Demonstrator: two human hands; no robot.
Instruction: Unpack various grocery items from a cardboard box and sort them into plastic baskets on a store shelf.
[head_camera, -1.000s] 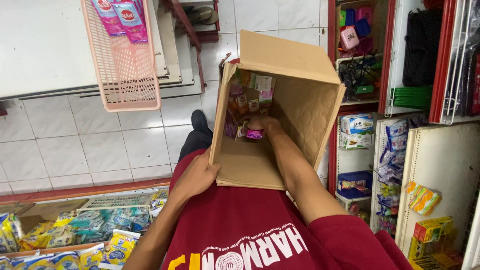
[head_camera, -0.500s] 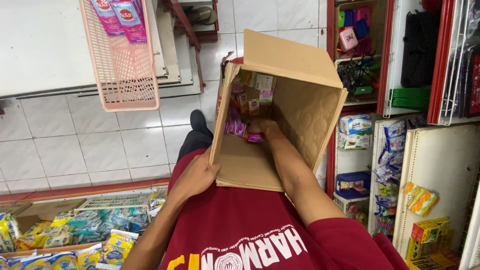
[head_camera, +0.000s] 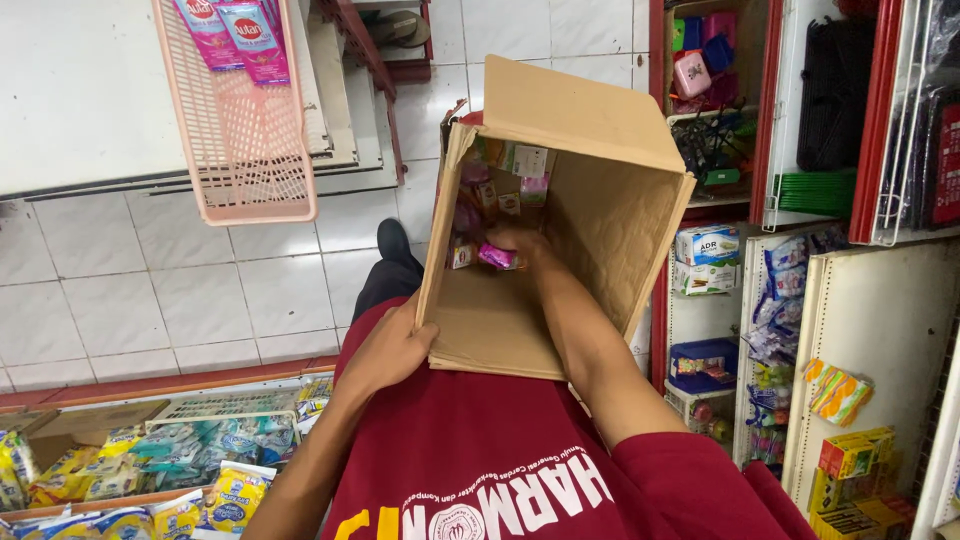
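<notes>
a pink wire basket (head_camera: 245, 150) hangs up-left of the hands, and shelves of packets (head_camera: 790, 290) stand to the right. the cardboard box (head_camera: 610, 200) rests tilted on the lap. the left hand (head_camera: 390, 350) grips its near left edge, fingers curled. the right hand (head_camera: 520, 243) reaches inside, closed on a small pink packet (head_camera: 497, 257) among other small packets (head_camera: 500, 175).

Small pink and green packets (head_camera: 495, 195) are seen inside the brown box (head_camera: 610, 200) at centre. Two pink packs (head_camera: 232, 35) are stuck in a basket, upper left. Yellow & blue bags (head_camera: 150, 480) are piled bottom left. Yellow boxes (head_camera: 850, 455) are stacked bottom right.
</notes>
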